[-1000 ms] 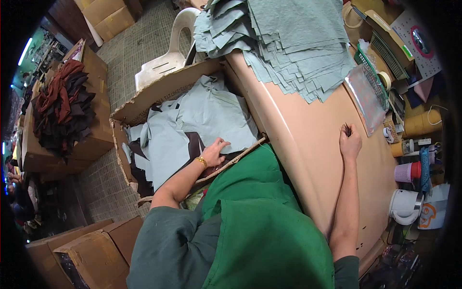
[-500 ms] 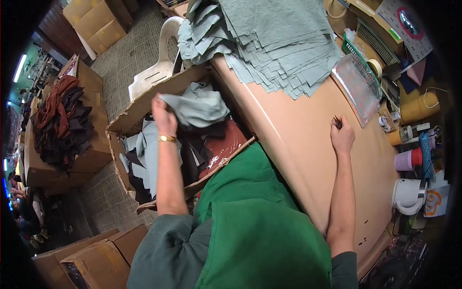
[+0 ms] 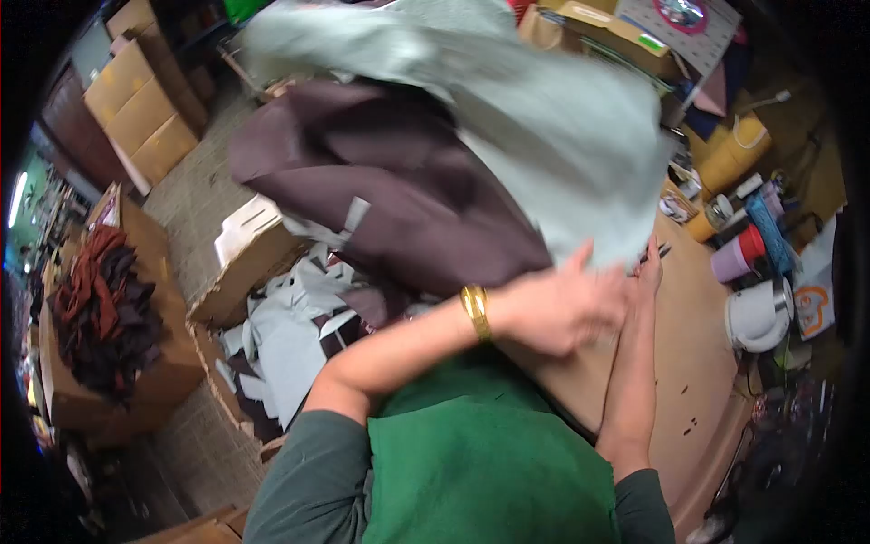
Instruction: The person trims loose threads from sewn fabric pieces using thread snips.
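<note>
A large pale grey-green fabric piece (image 3: pixel 571 136) is in the air over the table, blurred by motion. Beside it billows a dark brown fabric piece (image 3: pixel 390 199). My left hand (image 3: pixel 571 313), with a gold bracelet at the wrist, reaches across to the lower edges of both pieces. Its fingers are smeared, so I cannot tell whether they grip cloth. My right hand (image 3: pixel 648 267) is just beyond it, partly hidden behind the left hand and the cloth. Dark pointed tips, seemingly of small thread snips (image 3: pixel 664 248), stick out from its closed fingers.
An open cardboard box (image 3: pixel 207 308) of fabric scraps (image 3: pixel 290 308) stands left of the tan table (image 3: pixel 684 354). Reddish and dark cloth (image 3: pixel 95 308) lies on another carton further left. A purple cup (image 3: pixel 725 263) and a white jug (image 3: pixel 759 315) line the right side.
My left hand has moved from the scrap box across to my right hand. Large grey-green and dark brown fabric now hangs in the air, covering the table's far part. The view has shifted.
</note>
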The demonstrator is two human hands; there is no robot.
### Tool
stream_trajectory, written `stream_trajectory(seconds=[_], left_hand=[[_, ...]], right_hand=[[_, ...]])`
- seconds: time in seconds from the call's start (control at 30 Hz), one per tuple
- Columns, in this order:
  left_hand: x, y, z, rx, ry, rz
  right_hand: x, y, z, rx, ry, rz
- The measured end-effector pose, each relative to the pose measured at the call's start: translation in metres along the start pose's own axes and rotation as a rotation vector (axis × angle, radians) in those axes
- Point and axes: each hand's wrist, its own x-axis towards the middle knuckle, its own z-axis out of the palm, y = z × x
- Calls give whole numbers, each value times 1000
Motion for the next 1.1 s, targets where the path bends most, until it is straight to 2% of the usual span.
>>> stream_trajectory(seconds=[0.03, 0.1, 0.17, 0.2, 0.23, 0.3, 0.33, 0.37, 0.43, 0.47, 0.6, 0.67, 0.77, 0.83, 0.9, 0.93, 0.97, 1.0, 1.03, 1.07, 1.1], left_hand=[[0, 9, 36, -55, -131, 33], [-9, 26, 69, -192, -446, -41], [-36, 31, 108, -298, -393, -65], [-43, 35, 110, -289, -398, -46], [-47, 38, 111, -300, -416, -21], [-54, 43, 106, -498, -237, -188], [-54, 46, 94, -625, -184, -277], [-57, 46, 84, -626, -196, -269], [-66, 44, 65, -638, -62, -408], [-70, 46, 55, -552, 58, -414], [-105, 31, 36, 6, 200, -600], [-129, 11, 36, 227, 318, -749], [-166, -21, 35, 496, 562, -929], [-173, -24, 21, 465, 784, -996], [-196, -31, 18, 506, 827, -1070], [-202, -31, 18, 478, 909, -1075], [-206, -32, 18, 450, 990, -1078], [-207, -35, 18, 425, 1041, -1047], [-205, -35, 16, 428, 1044, -1047], [-201, -36, 12, 452, 1008, -1025], [-194, -37, 7, 475, 970, -1000]], right_hand=[[-3, -8, -14, 65, 46, -22], [-8, -26, -44, 88, 189, -67], [-22, -40, -79, 14, 399, -96], [-31, -55, -112, 109, -106, -9], [-36, -61, -116, 112, -79, -28], [-38, -66, -106, 88, 107, -107], [-55, -77, -87, -95, 96, -114], [-56, -75, -82, -89, 107, -121], [-55, -75, -71, -990, 261, -447], [-62, -80, -67, -984, 195, -335], [-74, -68, -51, -1108, 135, -322], [-85, -73, -37, -1419, -230, 72], [-83, -68, -38, -1387, -106, 47], [-73, -68, -58, -1395, -67, -21], [-66, -67, -62, -1312, 200, -272], [-66, -70, -56, -1297, 261, -285], [-63, -68, -47, -1297, 255, -288], [-57, -67, -37, -1208, 204, -430], [-51, -65, -28, -1114, 155, -568], [-43, -59, -19, -1112, 156, -570], [-33, -49, -11, -1191, 209, -696]])
